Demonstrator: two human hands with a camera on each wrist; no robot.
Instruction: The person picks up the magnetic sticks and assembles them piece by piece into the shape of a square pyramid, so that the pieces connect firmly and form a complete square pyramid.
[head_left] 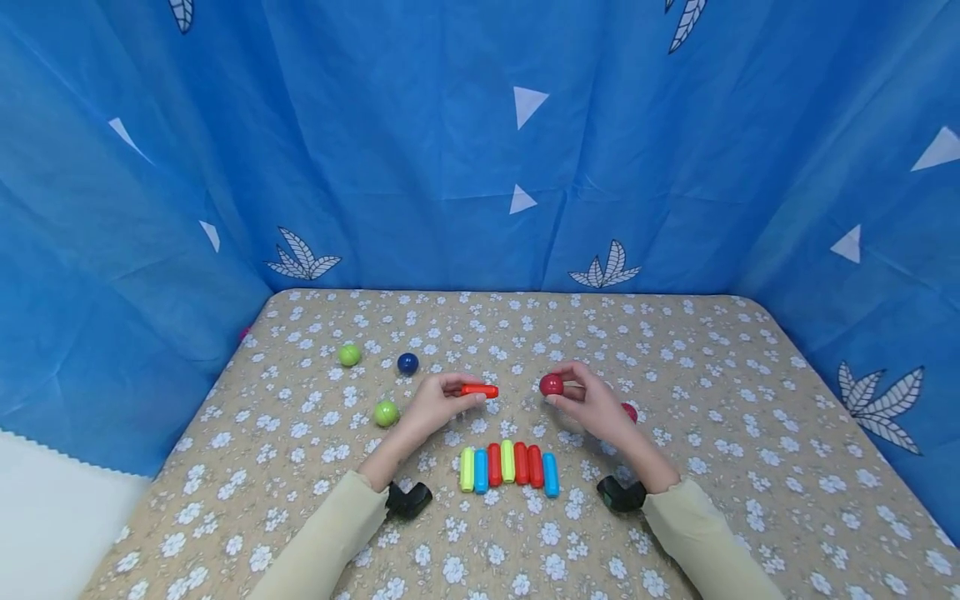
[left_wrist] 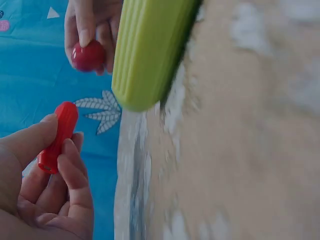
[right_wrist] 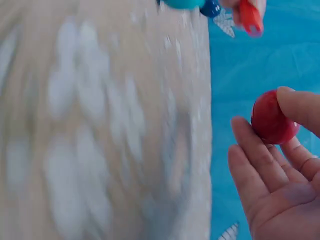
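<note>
My left hand [head_left: 437, 402] pinches a short red ridged plastic stick [head_left: 480, 390] between thumb and fingers. In the left wrist view that red stick [left_wrist: 59, 137] stands tilted, its lower end showing a small hollow. Across from it, my right hand [head_left: 592, 406] holds a shiny red ball [head_left: 551, 384] at its fingertips. The right wrist view shows the red ball [right_wrist: 272, 118] pinched by the thumb against the fingers. Nearer me than both hands lies a row of short sticks in yellow-green, blue and red, among them a yellow-green stick [head_left: 467, 469] at the left end and a blue stick [head_left: 551, 475] at the right.
Left of my left hand lie two green balls, the far one [head_left: 349, 355] and the near one [head_left: 386, 413], plus a dark blue ball [head_left: 407, 363]. Another red ball [head_left: 630, 412] sits partly behind my right wrist. Blue curtains [head_left: 480, 150] surround the flowered tablecloth [head_left: 750, 417].
</note>
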